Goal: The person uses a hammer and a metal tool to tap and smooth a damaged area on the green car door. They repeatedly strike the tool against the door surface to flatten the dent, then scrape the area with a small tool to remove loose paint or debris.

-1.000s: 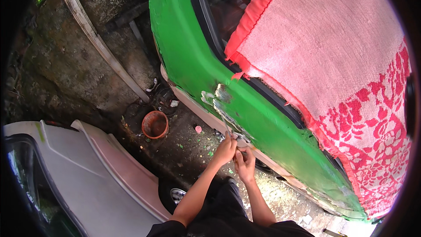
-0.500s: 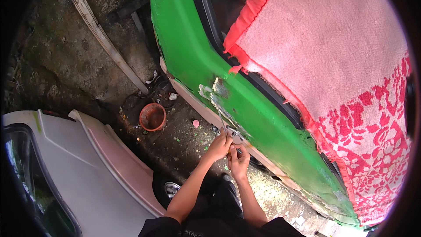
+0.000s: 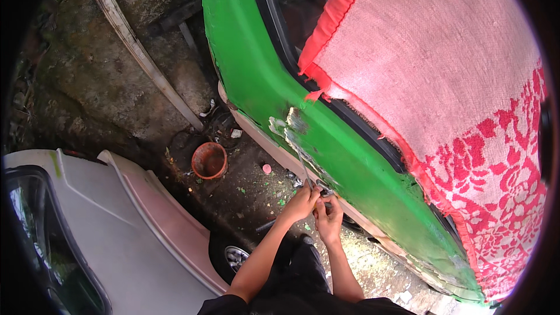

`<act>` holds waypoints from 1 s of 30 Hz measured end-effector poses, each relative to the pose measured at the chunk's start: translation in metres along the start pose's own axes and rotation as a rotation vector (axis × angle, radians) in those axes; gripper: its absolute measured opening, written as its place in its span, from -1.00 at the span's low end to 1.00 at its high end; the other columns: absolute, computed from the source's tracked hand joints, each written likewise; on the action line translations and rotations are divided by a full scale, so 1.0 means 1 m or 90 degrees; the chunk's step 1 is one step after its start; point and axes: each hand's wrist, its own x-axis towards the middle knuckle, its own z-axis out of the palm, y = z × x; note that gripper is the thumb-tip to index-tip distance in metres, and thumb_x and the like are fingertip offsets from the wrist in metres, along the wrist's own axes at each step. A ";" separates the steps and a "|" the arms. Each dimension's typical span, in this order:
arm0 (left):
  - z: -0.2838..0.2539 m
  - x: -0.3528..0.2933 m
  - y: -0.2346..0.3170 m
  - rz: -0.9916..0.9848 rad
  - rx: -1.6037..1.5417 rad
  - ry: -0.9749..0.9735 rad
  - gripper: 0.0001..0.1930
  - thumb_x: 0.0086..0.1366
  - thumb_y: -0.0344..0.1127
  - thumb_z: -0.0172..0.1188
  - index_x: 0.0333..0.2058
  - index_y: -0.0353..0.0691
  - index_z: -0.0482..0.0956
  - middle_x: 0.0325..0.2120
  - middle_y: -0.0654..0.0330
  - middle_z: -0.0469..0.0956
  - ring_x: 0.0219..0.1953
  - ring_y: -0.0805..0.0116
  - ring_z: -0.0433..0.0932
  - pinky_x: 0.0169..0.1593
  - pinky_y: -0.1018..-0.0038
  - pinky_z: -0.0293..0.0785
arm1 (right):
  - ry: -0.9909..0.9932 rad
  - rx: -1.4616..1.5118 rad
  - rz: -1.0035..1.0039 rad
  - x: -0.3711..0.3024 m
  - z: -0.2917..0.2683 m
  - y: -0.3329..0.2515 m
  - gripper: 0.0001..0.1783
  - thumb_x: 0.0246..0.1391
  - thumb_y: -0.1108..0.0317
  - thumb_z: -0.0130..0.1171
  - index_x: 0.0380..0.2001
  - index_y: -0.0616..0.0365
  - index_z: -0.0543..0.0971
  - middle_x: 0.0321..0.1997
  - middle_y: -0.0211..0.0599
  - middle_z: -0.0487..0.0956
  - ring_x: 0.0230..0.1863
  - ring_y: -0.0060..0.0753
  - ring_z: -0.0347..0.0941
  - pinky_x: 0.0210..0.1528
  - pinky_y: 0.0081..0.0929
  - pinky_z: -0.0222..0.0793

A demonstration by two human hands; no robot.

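My left hand (image 3: 303,203) is closed around a long, thin metal-shafted tool (image 3: 306,170) that looks like a screwdriver. Its shaft slants up and away along the side of a green car (image 3: 373,189), toward a patch of chipped, peeling paint (image 3: 295,121). Close beside it, my right hand (image 3: 330,219) has its fingers pinched at the tool's rear end, where a little yellow shows. Most of the handle is hidden by my fingers. Both hands are near the pale lower strip of the car's body.
A pink and red patterned towel (image 3: 431,81) covers part of the green car. To the left stands a grey-white car (image 3: 134,221). Between them, a reddish-brown bucket (image 3: 209,160) and a small pink cap (image 3: 266,169) lie on the littered floor. A long pale strip (image 3: 137,46) leans at the upper left.
The whole view has shifted slightly, so the scene sits a little farther right and lower. Both hands remain together on the tool, with little other visible difference.
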 end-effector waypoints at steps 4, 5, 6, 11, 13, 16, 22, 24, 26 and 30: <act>-0.019 0.016 -0.016 0.032 0.023 0.023 -0.52 0.43 -0.08 -0.15 -0.03 -0.51 0.23 -0.35 -0.37 0.54 -0.21 -0.38 0.52 -0.18 -0.06 0.40 | -0.008 -0.028 -0.050 0.015 0.021 0.013 -0.83 0.29 0.41 0.12 -0.38 0.19 0.39 -0.64 -0.53 0.40 -0.61 -0.79 0.21 -0.61 -0.66 0.07; -0.010 0.004 -0.020 0.030 0.026 0.016 -0.52 0.43 -0.09 -0.15 -0.02 -0.52 0.22 -0.35 -0.36 0.54 -0.21 -0.38 0.52 -0.17 -0.06 0.40 | -0.005 -0.039 -0.050 0.007 0.019 0.010 -0.83 0.29 0.41 0.12 -0.39 0.19 0.39 -0.63 -0.53 0.41 -0.60 -0.79 0.22 -0.61 -0.67 0.08; -0.010 0.003 -0.017 0.045 0.041 0.012 -0.52 0.43 -0.09 -0.15 -0.01 -0.53 0.22 -0.35 -0.36 0.55 -0.20 -0.38 0.52 -0.17 -0.06 0.40 | -0.001 -0.021 -0.032 0.001 0.016 0.006 -0.84 0.29 0.42 0.11 -0.39 0.18 0.39 -0.62 -0.52 0.42 -0.60 -0.79 0.24 -0.60 -0.68 0.11; 0.004 0.008 -0.015 0.079 -0.048 0.079 -0.51 0.44 -0.08 -0.21 0.09 -0.45 0.23 -0.23 -0.37 0.53 -0.10 -0.36 0.49 -0.09 -0.06 0.39 | -0.005 -0.028 0.002 0.007 0.009 -0.001 -0.85 0.29 0.44 0.09 -0.38 0.18 0.40 -0.62 -0.49 0.45 -0.59 -0.77 0.27 -0.58 -0.68 0.19; -0.019 0.010 0.000 -0.018 0.022 0.004 -0.53 0.43 -0.09 -0.21 0.07 -0.43 0.25 -0.21 -0.38 0.51 -0.10 -0.37 0.48 -0.06 -0.07 0.38 | 0.002 -0.148 -0.119 0.014 0.017 0.014 -0.84 0.29 0.43 0.10 -0.39 0.19 0.40 -0.64 -0.48 0.44 -0.60 -0.76 0.26 -0.61 -0.65 0.16; -0.019 0.004 -0.003 -0.053 0.020 -0.015 -0.57 0.42 -0.12 -0.20 0.04 -0.39 0.29 -0.19 -0.37 0.51 -0.10 -0.39 0.47 -0.04 -0.08 0.36 | -0.003 -0.077 -0.051 0.000 0.015 0.007 -0.83 0.29 0.42 0.11 -0.40 0.18 0.40 -0.65 -0.47 0.45 -0.62 -0.76 0.27 -0.63 -0.63 0.14; -0.004 0.002 0.003 0.003 -0.017 0.040 -0.61 0.40 -0.15 -0.21 -0.06 -0.38 0.37 -0.23 -0.29 0.52 -0.12 -0.38 0.44 -0.04 -0.02 0.36 | 0.016 -0.087 -0.071 0.009 0.007 0.012 -0.85 0.27 0.43 0.12 -0.40 0.18 0.43 -0.68 -0.47 0.43 -0.64 -0.78 0.24 -0.63 -0.64 0.10; -0.023 0.011 0.004 0.002 -0.011 0.053 -0.60 0.39 -0.14 -0.22 -0.16 -0.41 0.41 -0.31 -0.27 0.52 -0.19 -0.35 0.46 -0.09 0.00 0.38 | 0.020 -0.186 -0.093 0.016 0.018 0.014 -0.85 0.25 0.45 0.14 -0.40 0.22 0.43 -0.69 -0.47 0.41 -0.64 -0.75 0.17 -0.63 -0.58 0.07; -0.029 0.018 -0.006 0.012 0.016 -0.001 -0.58 0.39 -0.12 -0.23 -0.18 -0.41 0.42 -0.33 -0.28 0.52 -0.21 -0.35 0.47 -0.11 -0.01 0.38 | 0.028 -0.142 -0.111 0.011 0.022 0.013 -0.84 0.25 0.43 0.14 -0.40 0.21 0.43 -0.69 -0.46 0.42 -0.65 -0.74 0.18 -0.63 -0.58 0.08; -0.004 0.004 -0.005 -0.029 0.053 -0.030 -0.54 0.39 -0.10 -0.25 -0.25 -0.44 0.44 -0.31 -0.34 0.51 -0.18 -0.36 0.47 -0.10 -0.02 0.38 | 0.031 -0.105 -0.080 -0.004 0.000 0.008 -0.85 0.25 0.42 0.16 -0.38 0.21 0.43 -0.66 -0.48 0.44 -0.64 -0.78 0.23 -0.64 -0.61 0.12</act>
